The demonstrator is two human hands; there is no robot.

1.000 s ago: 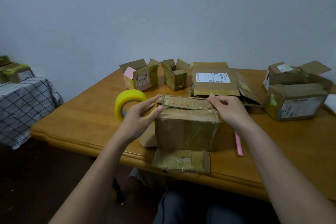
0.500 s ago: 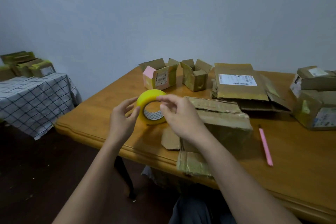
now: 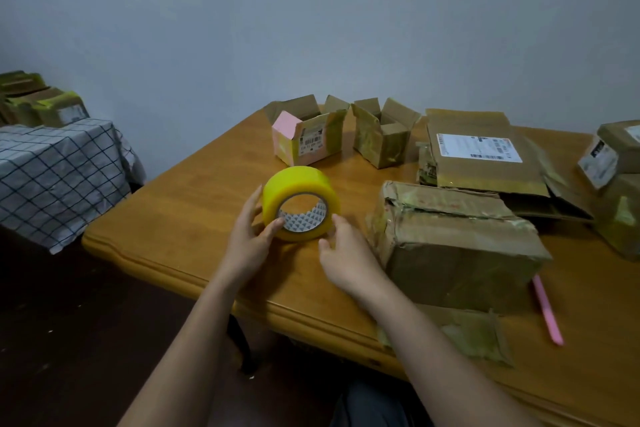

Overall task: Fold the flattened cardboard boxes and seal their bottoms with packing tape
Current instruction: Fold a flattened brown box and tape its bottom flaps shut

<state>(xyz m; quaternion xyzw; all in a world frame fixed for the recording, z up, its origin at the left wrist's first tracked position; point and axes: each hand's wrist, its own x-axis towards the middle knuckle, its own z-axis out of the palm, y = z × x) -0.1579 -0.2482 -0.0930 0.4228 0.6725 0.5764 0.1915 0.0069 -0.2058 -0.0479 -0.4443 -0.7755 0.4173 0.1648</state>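
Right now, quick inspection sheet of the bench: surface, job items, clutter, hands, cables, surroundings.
Surface: brown wooden table, glossy, rounded edge.
Job's things: yellow roll of packing tape standing on its edge; worn brown cardboard box folded up to its right, one flap hanging over the table edge; flattened cardboard box with white label behind it.
Clutter: two small open cardboard boxes at the back, one with a pink flap; pink pen; more boxes at far right.
Hands: left hand grips the roll, thumb at its core; right hand touches its right side.
Cables: nothing seen.
Surroundings: plain wall; checked cloth on the left with boxes on it.
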